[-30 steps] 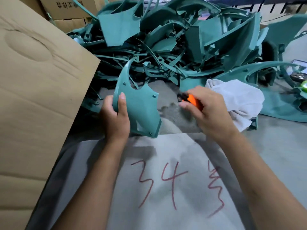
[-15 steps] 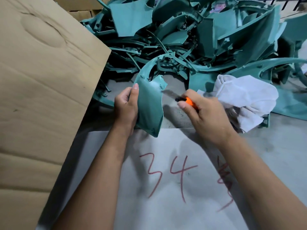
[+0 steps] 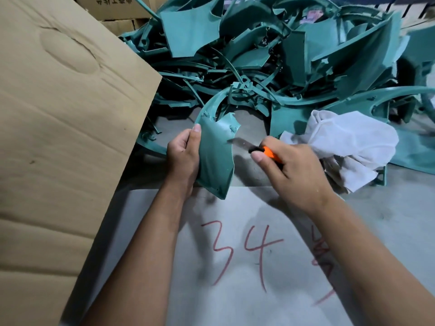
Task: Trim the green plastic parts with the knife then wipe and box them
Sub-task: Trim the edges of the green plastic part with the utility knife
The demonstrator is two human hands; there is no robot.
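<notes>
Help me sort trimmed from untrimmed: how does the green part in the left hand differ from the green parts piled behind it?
The held green part is gripped upright in the left hand, alone, with the knife at its edge. The piled green parts lie tangled on the floor, untouched, mixed with thin strips. Both are the same teal plastic.
</notes>
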